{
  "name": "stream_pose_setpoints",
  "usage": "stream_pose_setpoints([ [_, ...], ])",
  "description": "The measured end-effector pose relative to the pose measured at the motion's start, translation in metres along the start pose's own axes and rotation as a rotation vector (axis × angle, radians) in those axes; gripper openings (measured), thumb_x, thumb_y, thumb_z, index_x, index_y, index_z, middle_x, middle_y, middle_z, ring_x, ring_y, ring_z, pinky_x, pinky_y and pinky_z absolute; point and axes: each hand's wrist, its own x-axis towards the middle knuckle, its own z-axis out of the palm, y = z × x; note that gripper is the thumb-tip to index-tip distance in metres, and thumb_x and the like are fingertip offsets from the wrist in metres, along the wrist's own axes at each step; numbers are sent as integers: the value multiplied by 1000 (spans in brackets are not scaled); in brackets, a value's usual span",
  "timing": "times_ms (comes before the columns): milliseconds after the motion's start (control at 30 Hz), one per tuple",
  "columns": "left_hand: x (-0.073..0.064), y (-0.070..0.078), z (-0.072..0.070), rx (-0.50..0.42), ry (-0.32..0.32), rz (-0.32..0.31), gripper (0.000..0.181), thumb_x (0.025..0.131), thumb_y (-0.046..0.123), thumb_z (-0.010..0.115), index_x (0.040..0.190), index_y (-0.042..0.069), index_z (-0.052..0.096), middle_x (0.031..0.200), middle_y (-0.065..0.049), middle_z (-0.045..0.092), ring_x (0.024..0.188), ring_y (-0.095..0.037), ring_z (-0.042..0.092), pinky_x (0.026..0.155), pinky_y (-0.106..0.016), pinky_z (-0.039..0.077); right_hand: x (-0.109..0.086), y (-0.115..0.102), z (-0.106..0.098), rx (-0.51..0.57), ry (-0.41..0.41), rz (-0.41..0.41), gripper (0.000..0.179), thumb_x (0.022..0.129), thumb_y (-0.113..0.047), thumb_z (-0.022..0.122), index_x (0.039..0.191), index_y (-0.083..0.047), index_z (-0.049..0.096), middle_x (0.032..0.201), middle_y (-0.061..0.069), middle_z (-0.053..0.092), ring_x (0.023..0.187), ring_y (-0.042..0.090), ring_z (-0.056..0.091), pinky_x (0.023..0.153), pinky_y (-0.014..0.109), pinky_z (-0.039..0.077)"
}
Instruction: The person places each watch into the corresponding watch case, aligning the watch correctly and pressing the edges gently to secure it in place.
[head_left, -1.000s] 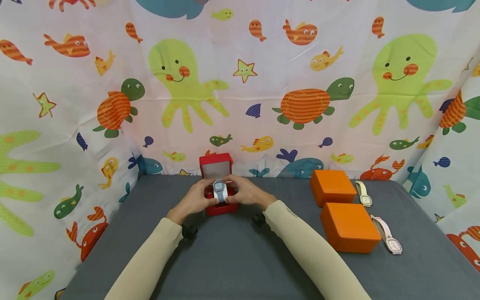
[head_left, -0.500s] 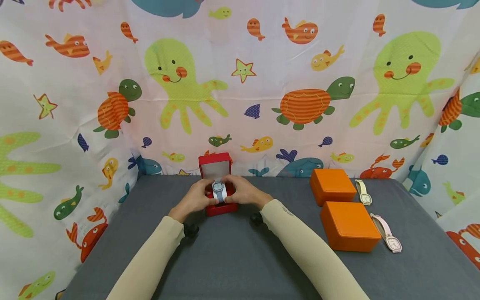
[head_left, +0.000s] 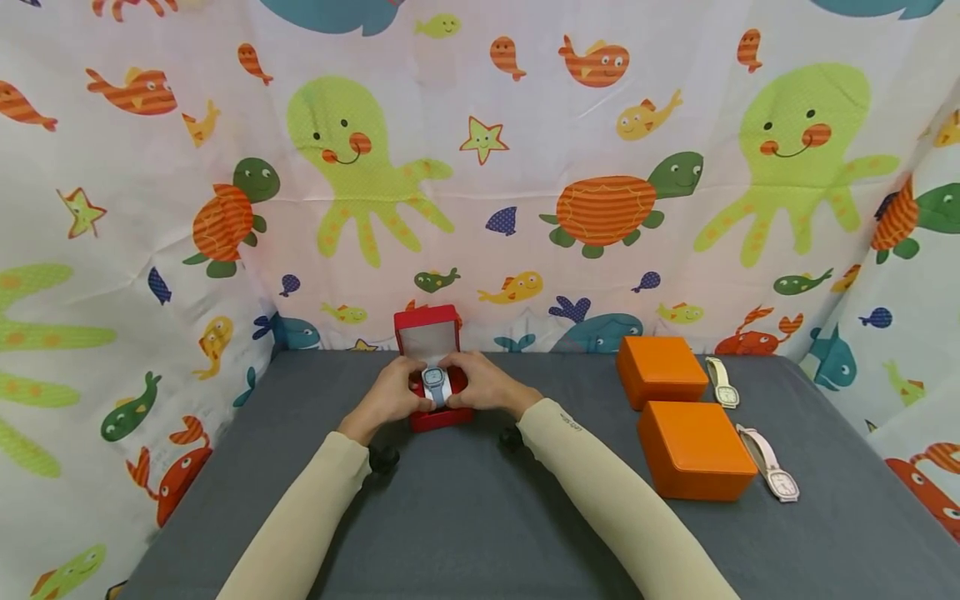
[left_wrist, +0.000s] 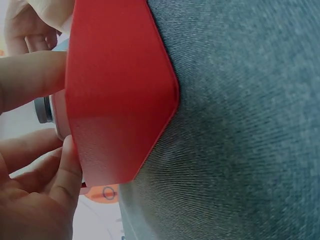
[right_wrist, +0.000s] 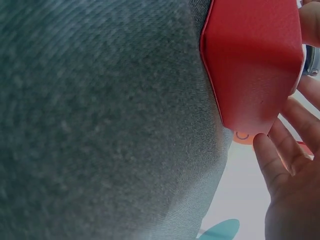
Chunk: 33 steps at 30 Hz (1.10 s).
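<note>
Right now both my hands are clamped on the blue-grey watch and its white cushion, my left hand pinching from one side and my right hand from the other, thumbs toward me. The watch sits face up within the red box, whose lid stands raised behind it. I can't tell whether the cushion is fully seated, since my fingers and the box walls hide its underside. From my left wrist I see fingertips at the box's rim, just beside the watch case; from my right wrist, some fingers reach along the box's outer side. Off to my right on the grey table are two closed orange boxes, the rear one just behind the front one. Beside them lie a pale yellow watch and a pale pink watch. Behind everything hangs a sea-animal curtain.
</note>
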Motion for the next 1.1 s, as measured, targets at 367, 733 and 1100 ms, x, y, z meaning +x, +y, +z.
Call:
stream_pose_setpoints([
  [367, -2, 1, 1, 39, 18, 39, 54, 67, 10, 85, 116, 0, 64, 114, -12, 52, 102, -26, 48, 82, -38, 51, 4, 0, -8, 45, -40, -3, 57, 76, -22, 78, 128, -16, 55, 121, 1, 56, 109, 20, 49, 90, 35, 49],
  [733, -20, 2, 9, -12, 168, -22, 64, 73, 19, 82, 126, -4, 56, 121, -16, 51, 104, -28, 51, 86, -42, 50, 4, -8, -34, 144, 186, 52, 32, 85, -18, 71, 104, -2, 51, 95, 11, 56, 87, 24, 55, 72, 33, 50],
  [1100, -34, -11, 12, -165, 148, -154, 74, 71, 20, 84, 132, -5, 49, 116, -16, 58, 96, -28, 63, 81, -40, 55, 21, -22, -44, 76, 310, 97, 72, 85, -36, 72, 144, -17, 34, 139, 9, 42, 114, 22, 50, 87, 38, 53],
])
